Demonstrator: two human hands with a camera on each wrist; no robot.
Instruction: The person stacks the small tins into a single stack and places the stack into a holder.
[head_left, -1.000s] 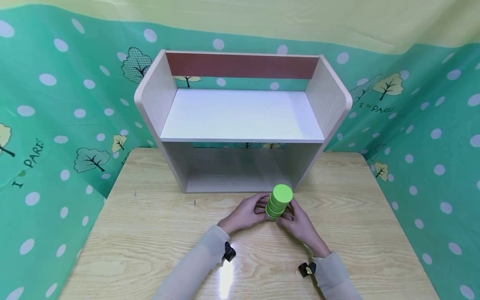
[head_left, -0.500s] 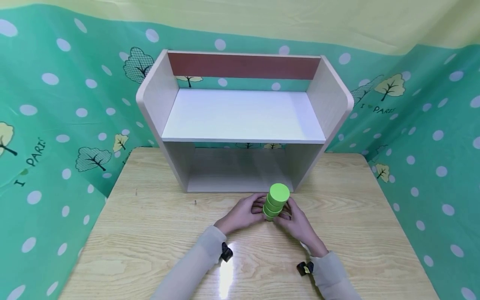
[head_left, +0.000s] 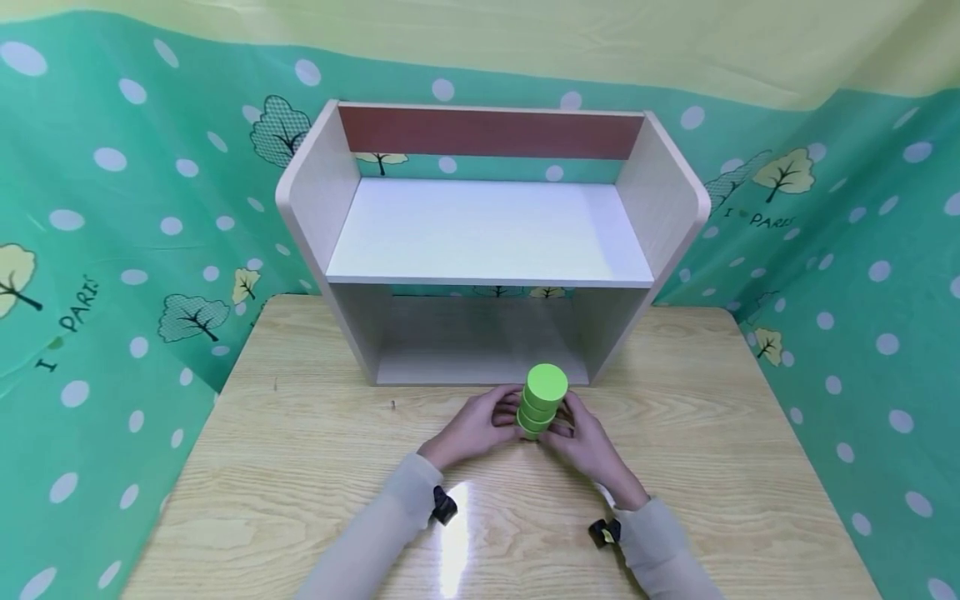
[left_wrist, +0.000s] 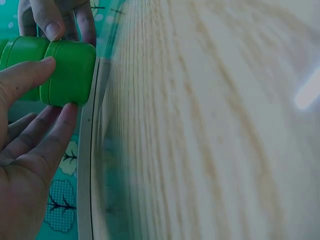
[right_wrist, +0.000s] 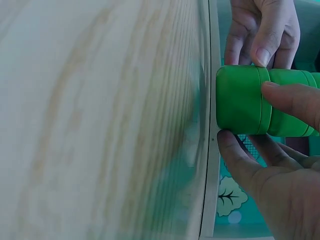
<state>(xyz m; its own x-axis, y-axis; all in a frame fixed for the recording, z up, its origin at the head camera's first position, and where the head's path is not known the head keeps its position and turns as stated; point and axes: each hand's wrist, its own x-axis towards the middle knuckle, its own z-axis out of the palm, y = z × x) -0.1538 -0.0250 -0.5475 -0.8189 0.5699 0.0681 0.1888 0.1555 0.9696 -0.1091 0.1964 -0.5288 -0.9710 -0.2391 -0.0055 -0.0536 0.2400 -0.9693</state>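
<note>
Pinching two-handed: our left hand [head_left: 468, 429] and right hand [head_left: 588, 446] are clasping opposite sides of the smooth green, ringed, plastic-looking cylinder [head_left: 542, 400], thumbs [left_wrist: 31, 76] nearside, presumably so it isn't tipping. We're holding it upright just before the pale two-tier shelf unit [head_left: 491, 233], right of centre; we're not clearly seeing whether it's touching the light wood-grain table [head_left: 262, 492].
</note>
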